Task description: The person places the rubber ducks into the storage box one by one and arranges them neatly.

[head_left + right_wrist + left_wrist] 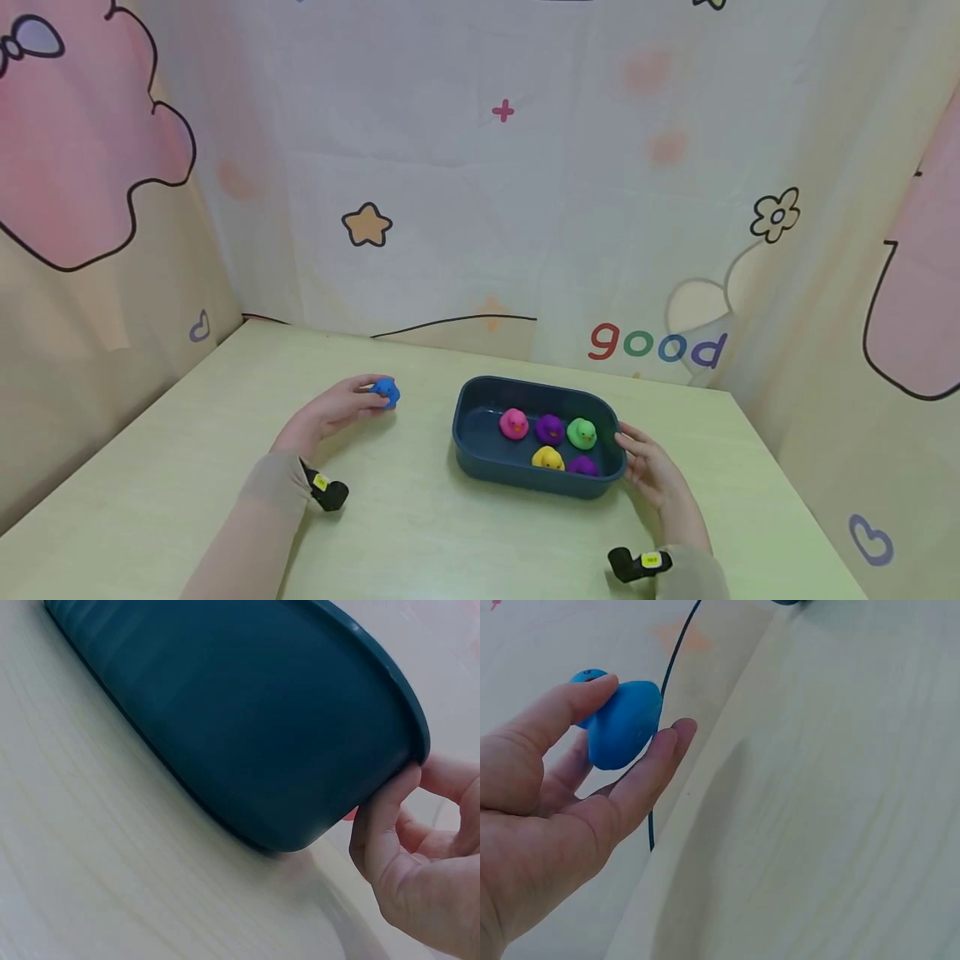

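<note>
My left hand (341,408) pinches a small blue rubber duck (626,724) between thumb and fingers, raised over the table to the left of a dark teal bin (517,477). In the left wrist view the thumb lies along the duck's side and the other fingers spread beneath it. At the bin's right end, my right hand (654,472) touches the outer wall just under the rim with relaxed, slightly bent fingers (386,799). Inside the bin sit a pink duck (513,423), a green duck (582,433), a yellow duck (548,458) and two purple ducks (550,429), the front ones partly hidden by the wall.
The bin stands on a pale wooden table (405,533). A printed cloth backdrop (442,150) rises along the back edge and both sides. Each wrist wears a small black camera, such as the left camera (328,493).
</note>
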Tool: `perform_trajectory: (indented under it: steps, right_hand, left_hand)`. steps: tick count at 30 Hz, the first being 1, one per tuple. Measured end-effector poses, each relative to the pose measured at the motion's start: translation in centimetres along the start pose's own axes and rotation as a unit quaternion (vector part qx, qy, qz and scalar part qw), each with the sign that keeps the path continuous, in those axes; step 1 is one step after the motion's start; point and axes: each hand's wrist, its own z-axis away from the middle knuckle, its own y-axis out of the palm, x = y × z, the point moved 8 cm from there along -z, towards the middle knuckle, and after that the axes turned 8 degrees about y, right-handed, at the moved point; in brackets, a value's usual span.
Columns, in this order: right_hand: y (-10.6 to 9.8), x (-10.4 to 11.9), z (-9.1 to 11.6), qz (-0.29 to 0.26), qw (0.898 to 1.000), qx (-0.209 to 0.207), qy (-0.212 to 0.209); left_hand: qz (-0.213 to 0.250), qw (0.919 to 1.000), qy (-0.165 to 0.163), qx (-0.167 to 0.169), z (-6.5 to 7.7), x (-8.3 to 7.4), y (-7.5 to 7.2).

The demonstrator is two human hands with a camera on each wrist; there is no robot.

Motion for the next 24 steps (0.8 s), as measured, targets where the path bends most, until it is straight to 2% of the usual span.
perform_trajectory:
  steps: [3,8,16,20,24]
  right_hand:
    - [0.0,0.0,0.0,0.006,1.0,0.001,-0.003]
    - [0.1,0.1,0.1,0.01,1.0,0.004,-0.007]
    - [0.3,0.1,0.2,0.009,1.0,0.007,-0.011]
    - [0.3,0.1,0.1,-0.002,1.0,0.006,-0.006]
    - [0.2,0.2,0.2,-0.002,1.0,0.002,-0.008]
  left_hand:
    - [0.013,0.9997,0.011,-0.017,-0.1,-0.3,0.0]
    - [0.032,0.9976,0.008,-0.061,0.0,-0.5,0.2]
    - [0.073,0.9883,-0.008,-0.134,-0.4,-0.9,1.3]
    - [0.084,0.9857,-0.004,-0.146,-1.0,-1.4,2.3]
    - [0.087,0.9875,0.009,-0.131,-2.0,-2.2,3.7]
